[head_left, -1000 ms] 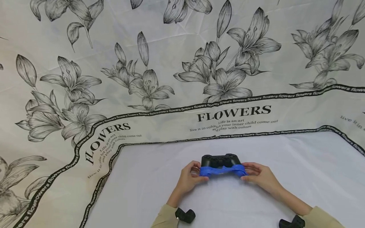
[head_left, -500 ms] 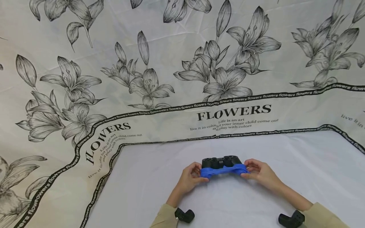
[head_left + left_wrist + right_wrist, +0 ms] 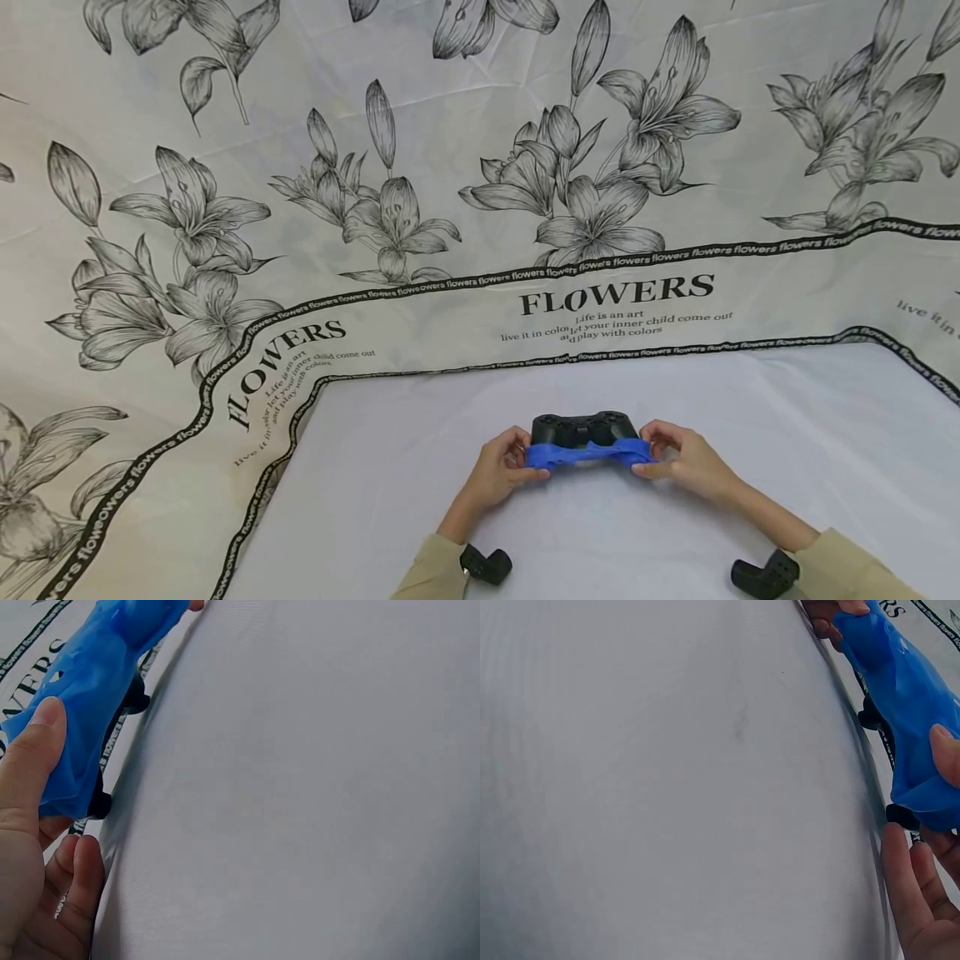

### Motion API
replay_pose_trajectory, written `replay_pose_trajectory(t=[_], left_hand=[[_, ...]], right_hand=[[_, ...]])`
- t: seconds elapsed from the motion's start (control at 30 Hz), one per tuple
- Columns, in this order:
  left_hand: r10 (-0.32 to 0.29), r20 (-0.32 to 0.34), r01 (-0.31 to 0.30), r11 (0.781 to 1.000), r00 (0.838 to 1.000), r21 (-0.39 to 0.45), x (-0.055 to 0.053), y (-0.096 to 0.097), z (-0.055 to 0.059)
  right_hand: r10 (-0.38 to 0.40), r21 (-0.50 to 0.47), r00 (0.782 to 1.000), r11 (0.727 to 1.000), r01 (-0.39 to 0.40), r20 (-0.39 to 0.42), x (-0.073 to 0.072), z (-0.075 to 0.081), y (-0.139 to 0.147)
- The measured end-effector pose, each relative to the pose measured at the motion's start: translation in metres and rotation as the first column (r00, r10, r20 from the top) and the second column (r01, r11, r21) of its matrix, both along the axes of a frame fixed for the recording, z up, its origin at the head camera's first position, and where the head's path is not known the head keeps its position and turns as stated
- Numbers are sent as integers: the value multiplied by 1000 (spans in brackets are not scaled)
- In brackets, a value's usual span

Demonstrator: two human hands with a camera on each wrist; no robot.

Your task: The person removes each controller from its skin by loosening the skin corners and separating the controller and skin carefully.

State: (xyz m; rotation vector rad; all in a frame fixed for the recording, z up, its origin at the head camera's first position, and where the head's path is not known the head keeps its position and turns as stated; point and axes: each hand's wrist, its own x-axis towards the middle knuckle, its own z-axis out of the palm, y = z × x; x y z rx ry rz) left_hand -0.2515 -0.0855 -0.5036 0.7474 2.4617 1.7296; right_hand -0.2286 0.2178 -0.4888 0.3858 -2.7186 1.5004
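A black game controller (image 3: 583,428) is held between both hands, a blue silicone sleeve (image 3: 588,452) stretched over its near side and grips. The far part of the controller shows bare and black. My left hand (image 3: 501,467) pinches the sleeve's left end, thumb (image 3: 46,724) pressed on the blue surface in the left wrist view. On the other end, my right hand (image 3: 686,458) grips the sleeve (image 3: 904,697) between thumb and fingers. In both wrist views black controller parts stick out from the sleeve's edge.
A white cloth-covered tabletop (image 3: 375,483) lies under the hands. Behind it hangs a pale curtain (image 3: 420,142) printed with lilies and lettering. Black wrist devices sit at the left cuff (image 3: 486,565) and the right cuff (image 3: 765,575).
The controller tilts slightly and shifts a little between the hands. My right hand's fingers have readjusted on the sleeve's right end; the left hand stays almost in place.
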Motion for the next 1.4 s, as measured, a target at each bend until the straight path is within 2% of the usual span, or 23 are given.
replay_pose_trajectory(t=[0.17, 0.27, 0.43, 0.6, 0.7, 0.77, 0.83, 0.97, 1.2, 1.4], left_hand=[[47, -69, -44, 998, 996, 41, 10, 5, 5], [111, -53, -109, 993, 992, 48, 9, 8, -3], [178, 66, -185, 973, 982, 136, 4, 9, -9], [240, 202, -282, 934, 950, 220, 0, 10, -5], [258, 240, -314, 921, 936, 231, 1, 11, -1], [253, 257, -315, 919, 933, 237, 2, 11, 1], [243, 253, -304, 923, 936, 238, 2, 11, 1], [221, 253, -281, 932, 942, 230, 0, 12, -4], [120, 338, -203, 954, 933, 222, 1, 11, 0], [109, 313, -160, 977, 944, 140, 2, 7, 0]], right_hand=[[-56, 10, 998, 998, 56, 21, 3, -2, -2], [-96, -13, 995, 995, 96, 25, 2, -4, -2], [-136, -100, 990, 985, 138, 29, 4, -4, 0], [-138, -109, 990, 984, 140, 23, 8, 3, -3], [-166, -91, 985, 981, 170, 42, 10, 6, -6], [-188, -89, 980, 977, 193, 65, 9, 7, -8], [-199, -92, 976, 974, 206, 84, 8, 8, -9], [-181, -118, 975, 973, 196, 131, 5, 11, -9], [-141, -141, 967, 975, 173, 210, 1, 12, -5], [-144, -139, 958, 973, 182, 249, 1, 7, -3]])
